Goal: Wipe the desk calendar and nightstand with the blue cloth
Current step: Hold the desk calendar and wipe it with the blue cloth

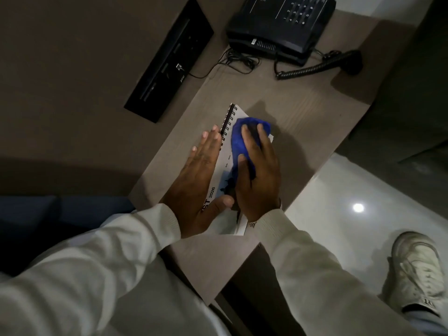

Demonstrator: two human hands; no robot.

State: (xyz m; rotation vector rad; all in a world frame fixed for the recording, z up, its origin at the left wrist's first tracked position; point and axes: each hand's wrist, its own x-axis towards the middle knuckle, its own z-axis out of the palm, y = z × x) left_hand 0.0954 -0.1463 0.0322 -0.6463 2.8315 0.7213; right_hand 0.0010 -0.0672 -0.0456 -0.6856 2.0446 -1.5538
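Two bare hands rest on a spiral-bound desk calendar [224, 163] that lies flat on the grey-brown nightstand [303, 98]. The left hand [201, 180] is spread flat with its fingers [211, 141] straight and together, pressing down on the calendar's left side; the fingertips reach the black spiral binding [228, 122] and the thumb stretches across the page toward the other hand. Printed "2026" shows on the page just beside the left palm. The right hand [260, 175] is curled over the bunched blue cloth [242, 139], gripping it against the calendar's page; the index and middle fingers lie over the top of the wad and the thumb pinches its near side. Most of the cloth bulges out beyond and to the left of those fingertips, and a darker tail of it trails under the palm toward the wrist. Both arms wear pale cream sleeves [121, 263]. Well beyond the fingertips, at the far end of the nightstand, sits a black corded telephone [281, 25] with its coiled cord [305, 70] lying in front of it. To the left of the fingers, a black panel [169, 61] is set into the wall. A white shoe [417, 270] stands on the glossy floor at the right
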